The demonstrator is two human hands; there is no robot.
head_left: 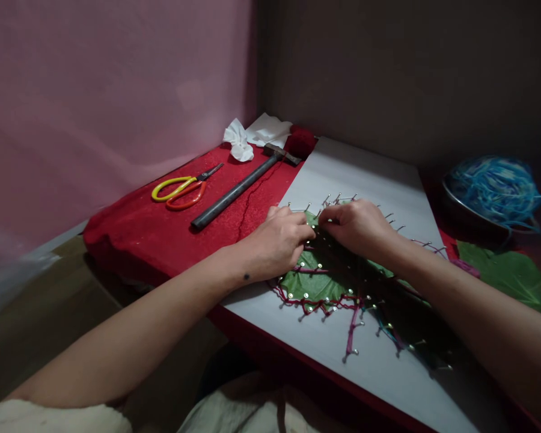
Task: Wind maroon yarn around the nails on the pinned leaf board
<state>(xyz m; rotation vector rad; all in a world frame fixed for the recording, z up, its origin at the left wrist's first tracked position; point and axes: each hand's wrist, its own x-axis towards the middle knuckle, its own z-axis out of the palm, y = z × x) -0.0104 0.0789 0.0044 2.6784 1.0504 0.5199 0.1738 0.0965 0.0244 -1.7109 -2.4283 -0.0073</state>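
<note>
A white board [369, 171] lies at an angle on the table, with a large green leaf [313, 285] on it. Several nails [306, 296] stand around and inside the leaf, and dark red and purple yarn [331, 305] winds between them. My left hand [282, 237] rests on the leaf's upper left part, its fingers curled closed. Close beside it, my right hand [360, 225] pinches its thumb and fingers together over the leaf's upper nails. What either hand holds is too small or hidden. My right forearm hides and shades part of the leaf.
On the red tablecloth [162, 234] lie scissors [187, 187] with yellow and orange handles and a hammer [237, 189]. Crumpled white paper [238, 141] and a red yarn ball [301, 141] are behind. Blue yarn [493, 189] fills a metal bowl at right, near another leaf [507, 273].
</note>
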